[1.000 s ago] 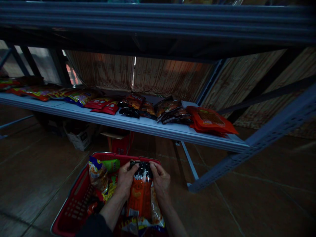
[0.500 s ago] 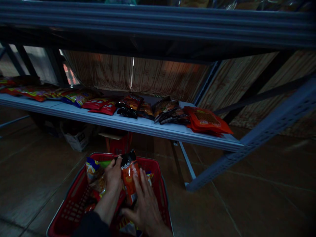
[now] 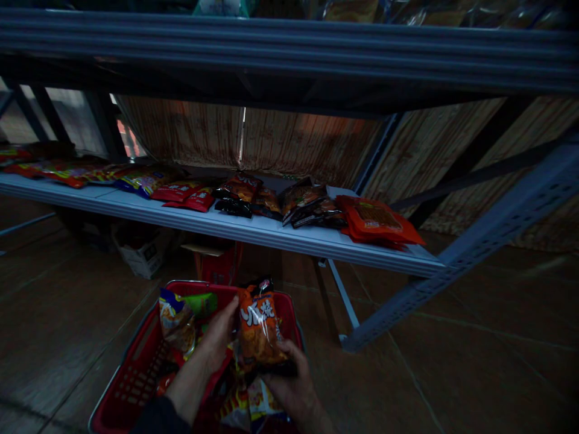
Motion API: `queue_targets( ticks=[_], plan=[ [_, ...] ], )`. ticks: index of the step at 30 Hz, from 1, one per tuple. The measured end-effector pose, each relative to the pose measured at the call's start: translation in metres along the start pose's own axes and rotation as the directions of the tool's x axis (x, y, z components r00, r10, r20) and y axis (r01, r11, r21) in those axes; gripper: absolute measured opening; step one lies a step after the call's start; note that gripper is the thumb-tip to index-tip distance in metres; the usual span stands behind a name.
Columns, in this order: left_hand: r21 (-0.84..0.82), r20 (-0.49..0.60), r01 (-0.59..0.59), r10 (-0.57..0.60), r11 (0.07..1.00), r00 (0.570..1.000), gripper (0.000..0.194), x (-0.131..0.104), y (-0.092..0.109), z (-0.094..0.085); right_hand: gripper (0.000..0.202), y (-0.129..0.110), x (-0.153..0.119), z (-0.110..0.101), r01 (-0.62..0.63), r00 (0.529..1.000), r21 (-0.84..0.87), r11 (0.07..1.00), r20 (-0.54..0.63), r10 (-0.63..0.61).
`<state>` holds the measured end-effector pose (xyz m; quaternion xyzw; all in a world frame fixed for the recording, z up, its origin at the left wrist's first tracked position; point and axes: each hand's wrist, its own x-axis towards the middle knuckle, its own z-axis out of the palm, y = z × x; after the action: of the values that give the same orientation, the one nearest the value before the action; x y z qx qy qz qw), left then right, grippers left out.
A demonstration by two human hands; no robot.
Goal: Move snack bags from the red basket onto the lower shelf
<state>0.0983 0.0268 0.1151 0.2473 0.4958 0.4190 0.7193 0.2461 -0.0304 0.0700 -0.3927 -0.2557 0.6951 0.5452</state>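
An orange snack bag with black ends [image 3: 260,328] is held above the red shopping basket [image 3: 131,374], its printed front turned up toward me. My right hand [image 3: 296,383] is closed on its lower right corner, thumb on top. At its left edge my left hand [image 3: 219,337] grips it, with most of the fingers hidden behind the bag. Inside the basket lie a clear bag with a blue top [image 3: 176,322], a green packet [image 3: 201,304] and a yellow and white packet [image 3: 260,401], partly covered by my hands.
A blue metal shelf [image 3: 289,241] crosses in front of the basket. It carries red packets [image 3: 190,194], dark and orange bags [image 3: 239,190] and flat orange packets [image 3: 380,220]. A slanting perforated post [image 3: 407,307] stands at right. Cartons [image 3: 145,253] sit on the floor below.
The orange bag has been turned, so more of its front shows. My right hand has gone from spread over it to gripping its lower corner; my left hand has shifted slightly right.
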Motion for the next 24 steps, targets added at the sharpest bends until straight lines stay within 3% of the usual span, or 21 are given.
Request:
queue_targets(
  ticks=[2,5,10,13,17,21,24],
  plan=[
    [-0.049,0.134,0.114,-0.107,0.992,0.985,0.05,-0.001,-0.006,-0.005,0.029,-0.003,0.003,-0.001,-0.036,0.999,0.045,0.998,0.019,0.036],
    [-0.115,0.171,0.127,-0.106,0.985,0.98,0.045,-0.004,-0.011,-0.008,0.027,-0.011,0.006,0.005,-0.13,0.991,0.15,0.98,0.052,0.123],
    [-0.088,0.091,0.006,0.002,0.996,0.996,0.045,-0.004,-0.014,-0.01,0.033,-0.021,-0.004,0.006,-0.222,0.974,0.074,0.972,-0.017,0.224],
    [-0.049,0.027,-0.072,0.073,0.996,0.997,0.045,-0.002,-0.015,-0.006,0.048,-0.02,-0.012,0.004,-0.2,0.978,-0.001,0.98,-0.055,0.2],
    [-0.046,0.028,-0.114,0.115,0.992,0.993,0.046,-0.008,-0.012,0.001,0.066,-0.017,-0.015,0.007,-0.16,0.986,-0.027,0.987,-0.059,0.159],
    [0.073,0.171,-0.052,0.039,0.996,0.984,0.055,-0.021,-0.012,-0.007,0.054,-0.018,-0.013,0.012,-0.123,0.992,-0.042,0.992,0.002,0.123],
    [0.232,0.324,0.018,-0.095,0.972,0.941,0.061,-0.028,-0.017,-0.02,0.045,-0.019,-0.01,0.013,-0.088,0.996,-0.037,0.995,-0.011,0.088]
  ],
)
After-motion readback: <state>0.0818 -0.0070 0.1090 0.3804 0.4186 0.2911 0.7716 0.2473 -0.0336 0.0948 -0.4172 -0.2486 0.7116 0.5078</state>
